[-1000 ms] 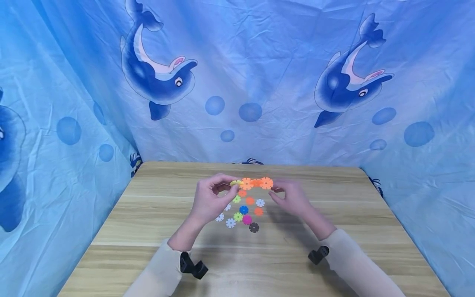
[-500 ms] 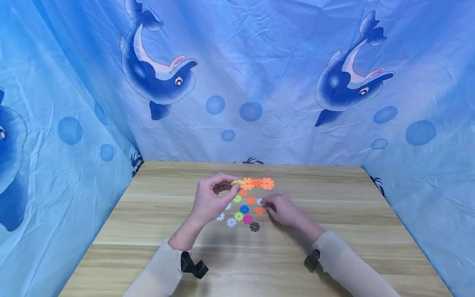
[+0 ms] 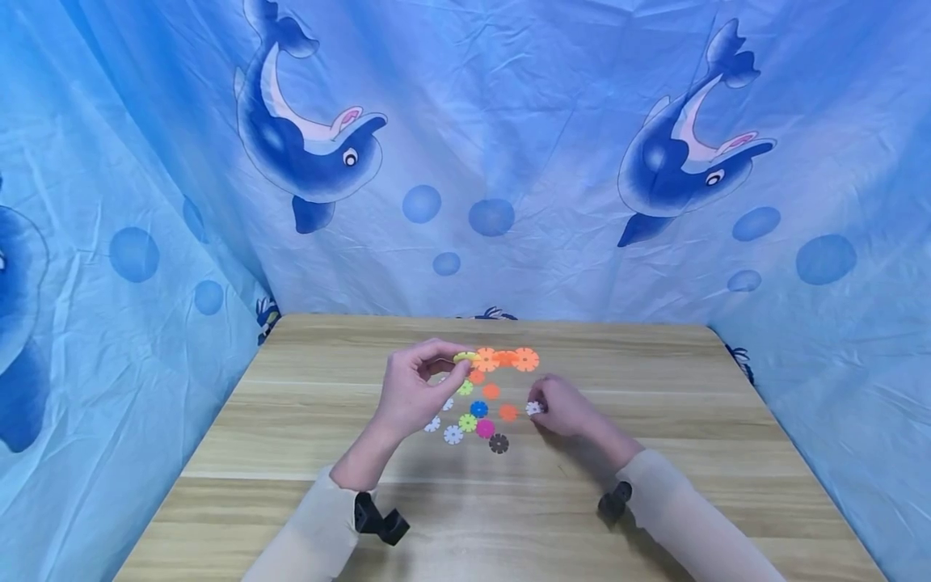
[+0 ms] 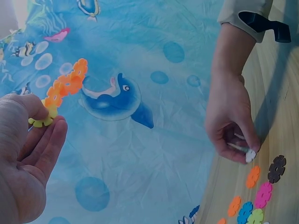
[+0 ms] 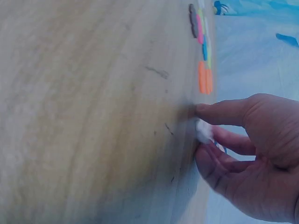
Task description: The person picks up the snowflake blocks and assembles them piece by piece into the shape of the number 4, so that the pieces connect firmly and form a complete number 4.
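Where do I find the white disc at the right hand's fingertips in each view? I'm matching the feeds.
Head: white disc right of centre, below mid-height, at the right hand.
Left wrist: white disc lower right, at the fingertips.
Right wrist: white disc right of centre, blurred, among the fingertips.
Shared landmark: the pink disc, visible in all three.
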### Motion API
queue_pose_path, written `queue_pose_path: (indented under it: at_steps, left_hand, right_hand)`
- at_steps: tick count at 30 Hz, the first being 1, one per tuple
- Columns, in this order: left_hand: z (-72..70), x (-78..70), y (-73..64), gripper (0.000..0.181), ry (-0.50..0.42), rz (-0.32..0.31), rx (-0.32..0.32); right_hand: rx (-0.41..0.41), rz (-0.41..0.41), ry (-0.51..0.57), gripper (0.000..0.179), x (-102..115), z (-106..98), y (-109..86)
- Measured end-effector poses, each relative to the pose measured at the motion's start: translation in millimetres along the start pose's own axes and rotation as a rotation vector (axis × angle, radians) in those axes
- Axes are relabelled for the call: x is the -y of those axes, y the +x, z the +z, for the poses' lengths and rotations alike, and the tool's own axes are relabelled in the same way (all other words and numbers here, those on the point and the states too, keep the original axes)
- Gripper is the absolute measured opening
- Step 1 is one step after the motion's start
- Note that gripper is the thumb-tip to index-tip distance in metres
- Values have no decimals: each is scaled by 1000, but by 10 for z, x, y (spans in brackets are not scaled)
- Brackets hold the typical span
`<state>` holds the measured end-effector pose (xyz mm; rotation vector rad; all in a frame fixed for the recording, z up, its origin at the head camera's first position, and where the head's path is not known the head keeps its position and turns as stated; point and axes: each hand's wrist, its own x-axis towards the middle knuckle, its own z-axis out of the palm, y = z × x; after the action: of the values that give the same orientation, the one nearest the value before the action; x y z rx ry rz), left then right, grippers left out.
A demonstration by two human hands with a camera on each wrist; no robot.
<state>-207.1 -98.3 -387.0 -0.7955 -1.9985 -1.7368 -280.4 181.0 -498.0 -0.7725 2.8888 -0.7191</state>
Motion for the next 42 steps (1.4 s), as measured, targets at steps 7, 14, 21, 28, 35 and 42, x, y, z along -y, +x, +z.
queue_pose_path:
  at_steps: [7,14,21,28,35,42]
  left_hand:
    - [-8,2,-7,14,-12,-15,2]
    - [6,4,-1,13,-19,-21,-5]
    - [24,13,13,13,-17,-64,-13]
    - [46,17,29,14,-14,-74,-16]
    - [54,23,24,13,-3,-76,-23]
    - [51,12,19,14,8,-72,-33]
  right_hand:
    - [-41,10,105,10,-36,-154,-92]
    - [-270,26,444,17,164,-595,-209]
    - [-537,-191,780,18,465,-889,-349]
    - [-571,-324,799,18,687,-976,-481]
    - [-614,-380,747,18,767,-958,-506]
    - [-629,-386,698,19,778,-937,-497]
